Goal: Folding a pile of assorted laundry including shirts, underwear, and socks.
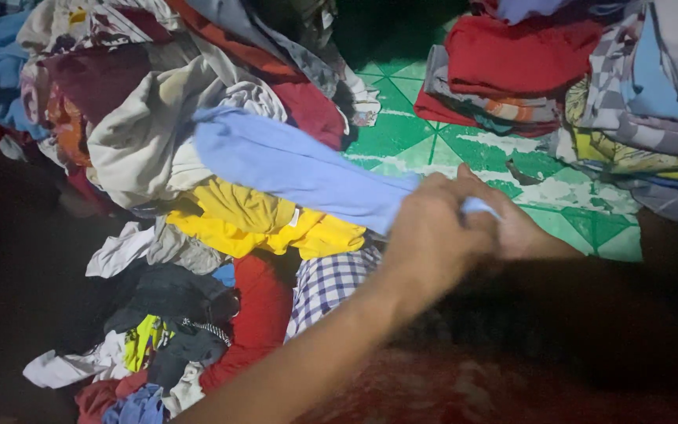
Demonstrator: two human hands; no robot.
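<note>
The light blue garment [300, 169] lies stretched from the loose heap toward the person, its near end gathered where both hands meet, just right of frame centre. The left hand [429, 235] is closed over that end, fingers curled around the cloth. The right hand [515, 228], at 3 o'clock of the left and touching it, pinches the same end; a small blue corner shows between the two. The far end of the garment rests on the pile of unsorted clothes [158, 133] at 10 o'clock. Directly at 7 o'clock of the garment lies a yellow shirt [256, 220], with a checked cloth [327, 283] and a red piece [256, 314] nearer the person. Folded stacks [512, 71] sit at 1 o'clock on the green patterned floor [433, 141]. Judged risk: the far end lies on neighbouring items, so a pull could drag them along or topple the heap. Lighting is poor; the hold could slip unnoticed.
</note>
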